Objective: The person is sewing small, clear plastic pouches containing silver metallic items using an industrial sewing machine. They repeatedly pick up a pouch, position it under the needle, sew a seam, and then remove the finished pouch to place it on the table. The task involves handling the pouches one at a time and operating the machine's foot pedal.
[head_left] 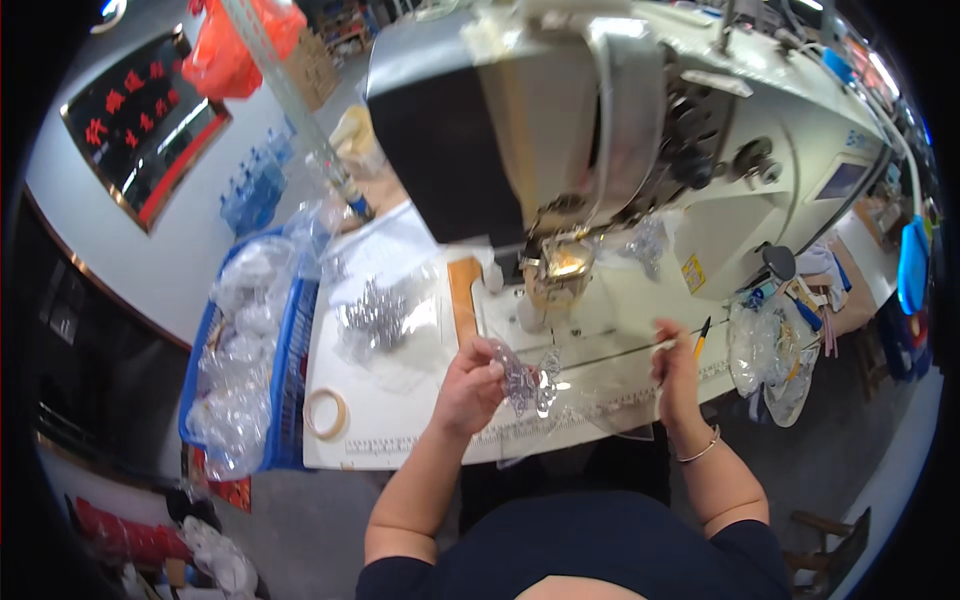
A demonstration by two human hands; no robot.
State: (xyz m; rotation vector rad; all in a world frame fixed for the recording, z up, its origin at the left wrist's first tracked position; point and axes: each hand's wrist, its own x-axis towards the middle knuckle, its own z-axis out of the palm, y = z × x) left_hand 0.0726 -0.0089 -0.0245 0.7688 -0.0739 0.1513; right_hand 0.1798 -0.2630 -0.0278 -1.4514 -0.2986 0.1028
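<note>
In front of the sewing machine (pixel 600 100), my left hand (pixel 468 390) pinches a crumpled piece of clear plastic with a grey pattern (pixel 522 382) between thumb and fingers. My right hand (pixel 680 375), a bracelet on its wrist, is raised over the right part of the white table (pixel 390 440). Its fingers are slightly bent and apart, a little blurred, and no object shows in them. Between the hands, a thin clear sheet (pixel 600 405) lies by the table's front edge. The machine's needle area (pixel 560 265) is just beyond both hands.
A heap of patterned clear plastic pieces (pixel 375 315) lies at the left, near a tape roll (pixel 325 413). A blue basket (pixel 290 370) of plastic bags stands beside the table. Right of my right hand are a yellow pen (pixel 702 342) and a plastic-wrapped pile (pixel 770 345).
</note>
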